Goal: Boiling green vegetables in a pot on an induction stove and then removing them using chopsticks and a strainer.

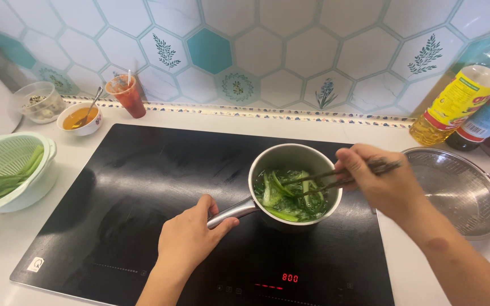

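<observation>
Hexagon tiles in white and teal back your white counter (245, 116), and most of it is taken up by the black induction cooktop (143, 187), its red digits lit at 6 o'clock. At 3 o'clock a steel strainer bowl (460, 192) sits just beside the cooktop, with two oil bottles (460, 105) behind it at 2 o'clock. At 9 o'clock you have a pale green colander (7, 164) holding a few leaves.

Your small steel saucepan (295, 184) stands on the cooktop just right of centre, full of wet, bright green leafy vegetables (287, 195) in water.

Your right hand (378, 181) reaches in from 4 o'clock, fingers pinched shut around dark chopsticks (341, 177) whose tips dip into the greens. Your left hand (191, 238) comes up from 6 o'clock, palm down, fingers curled closed on the saucepan handle (233, 211).

At 10 o'clock stand a clear tub (38, 102), a white sauce bowl (80, 118) with a spoon, and a red cup (127, 96).
</observation>
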